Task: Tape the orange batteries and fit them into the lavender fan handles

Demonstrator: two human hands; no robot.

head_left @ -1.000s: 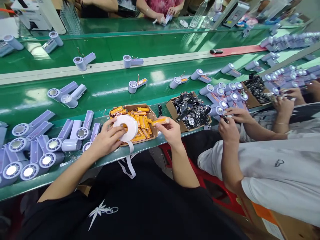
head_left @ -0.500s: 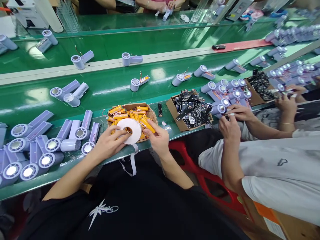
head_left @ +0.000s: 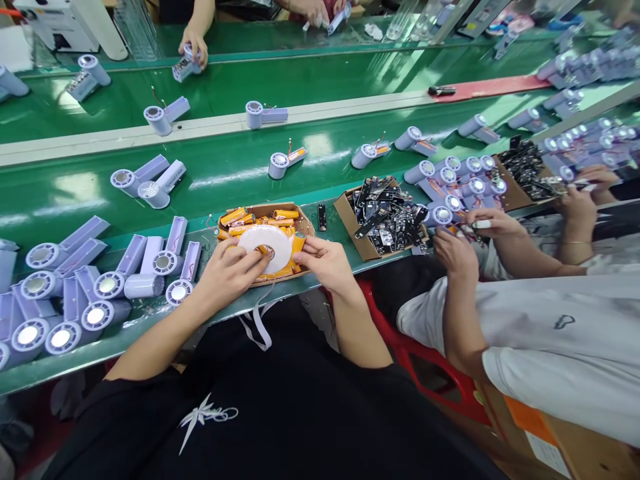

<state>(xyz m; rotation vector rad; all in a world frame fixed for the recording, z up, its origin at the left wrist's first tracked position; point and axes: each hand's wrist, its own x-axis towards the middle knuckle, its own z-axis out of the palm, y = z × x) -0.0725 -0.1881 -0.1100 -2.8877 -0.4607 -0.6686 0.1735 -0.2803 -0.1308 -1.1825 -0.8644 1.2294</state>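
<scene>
My left hand [head_left: 231,275] grips a roll of white tape [head_left: 283,252], with fingers at its centre hole. Between the thumb and fingers of my right hand [head_left: 329,265] is an orange battery [head_left: 299,243], held close against the roll's right edge. Both hands are over a cardboard box [head_left: 311,223] of orange batteries [head_left: 235,217], partly hidden by the roll. A loose white strip [head_left: 261,332] hangs below the bench edge in front of my dark shirt.
Lilac fan housings [head_left: 44,255] crowd the bench at left; others [head_left: 279,164] lie along the green belt [head_left: 220,160]. A box of black circuit boards [head_left: 385,217] stands right, beside a co-worker's hands [head_left: 453,250]. Across the belt, another person's hand [head_left: 195,43] holds a housing.
My right hand has lifted the orange battery and turned it more upright beside the roll. The roll has shifted slightly right. Across the belt, a person's hand has come in and grasped a housing.
</scene>
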